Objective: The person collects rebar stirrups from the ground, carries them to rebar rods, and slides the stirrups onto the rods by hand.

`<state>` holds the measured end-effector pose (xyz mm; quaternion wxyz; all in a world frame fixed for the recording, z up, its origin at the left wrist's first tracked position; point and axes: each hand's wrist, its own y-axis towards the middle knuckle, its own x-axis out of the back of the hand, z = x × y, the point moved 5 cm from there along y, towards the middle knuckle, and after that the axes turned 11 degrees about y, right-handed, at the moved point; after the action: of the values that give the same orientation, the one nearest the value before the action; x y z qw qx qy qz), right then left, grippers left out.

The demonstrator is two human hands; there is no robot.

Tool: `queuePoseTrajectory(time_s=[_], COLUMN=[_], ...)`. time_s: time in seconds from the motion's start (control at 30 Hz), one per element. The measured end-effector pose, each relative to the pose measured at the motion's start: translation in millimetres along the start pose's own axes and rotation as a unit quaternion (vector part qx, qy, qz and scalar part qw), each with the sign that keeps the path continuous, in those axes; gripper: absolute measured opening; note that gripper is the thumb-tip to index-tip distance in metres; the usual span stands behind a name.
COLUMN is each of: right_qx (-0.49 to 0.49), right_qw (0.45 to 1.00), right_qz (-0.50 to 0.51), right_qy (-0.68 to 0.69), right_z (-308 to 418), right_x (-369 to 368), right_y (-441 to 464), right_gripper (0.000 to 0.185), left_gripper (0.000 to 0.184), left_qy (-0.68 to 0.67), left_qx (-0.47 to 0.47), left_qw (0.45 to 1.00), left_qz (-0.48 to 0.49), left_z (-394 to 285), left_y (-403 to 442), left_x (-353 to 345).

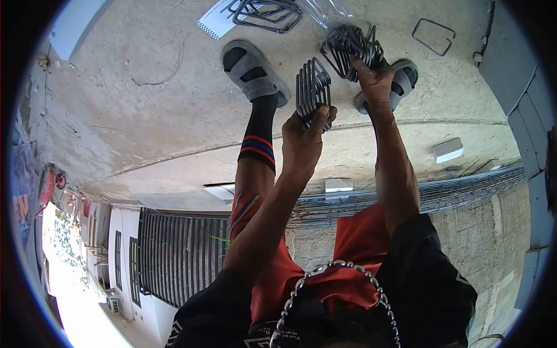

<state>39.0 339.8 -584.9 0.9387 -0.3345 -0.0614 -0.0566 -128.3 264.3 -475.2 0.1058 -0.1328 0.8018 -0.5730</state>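
Note:
Between my feet, my left hand (pixel 304 139) is closed around the lower end of a neat stack of rebar stirrups (pixel 312 87), thumb pressed on top. The bent steel rectangles stand side by side, tilted upward. To the right and a little farther out, my right hand (pixel 374 81) grips a second, messier bunch of rebar stirrups (pixel 350 49), whose loops fan out at different angles. A small gap separates the two bunches. Fingers on the undersides of both hands are partly hidden.
More stirrups (pixel 270 16) lie at the top by a printed sheet (pixel 216 22) and clear plastic (pixel 325 10). One loose stirrup (pixel 434 37) rests on the concrete at right. Long rebar (pixel 464 190) runs along a wall. A white block (pixel 448 150) sits near it.

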Motion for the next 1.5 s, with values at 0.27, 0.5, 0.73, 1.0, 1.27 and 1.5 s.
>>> queuePoseTrajectory(time_s=[0.27, 0.5, 0.73, 1.0, 1.27, 1.5], right_qx=[-0.089, -0.089, -0.059, -0.030, -0.096, -0.085], right_qw=[0.988, 0.993, 0.981, 0.964, 0.958, 0.951], right_qz=[0.104, 0.054, 0.053, 0.165, 0.266, 0.252], right_qy=[-0.065, -0.054, -0.178, -0.205, -0.038, 0.159], right_z=[45, 96, 142, 229, 334, 449], right_x=[37, 33, 36, 37, 82, 147], right_y=[-49, -111, -137, -178, -254, -334], right_gripper=[0.024, 0.031, 0.036, 0.039, 0.020, 0.016], left_gripper=[0.026, 0.018, 0.022, 0.038, 0.054, 0.019], left_qy=[0.123, 0.152, 0.078, -0.174, 0.100, 0.259], left_qx=[-0.108, -0.119, -0.086, -0.016, -0.056, -0.228], left_qw=[0.985, 0.976, 0.975, 0.934, 0.939, 0.900], left_qz=[-0.048, 0.105, 0.188, 0.311, 0.324, 0.265], left_z=[-22, -31, -18, -22, -71, -171], left_y=[-8, -20, -27, -102, -242, -382], left_x=[-11, -31, -39, -39, -49, -97])
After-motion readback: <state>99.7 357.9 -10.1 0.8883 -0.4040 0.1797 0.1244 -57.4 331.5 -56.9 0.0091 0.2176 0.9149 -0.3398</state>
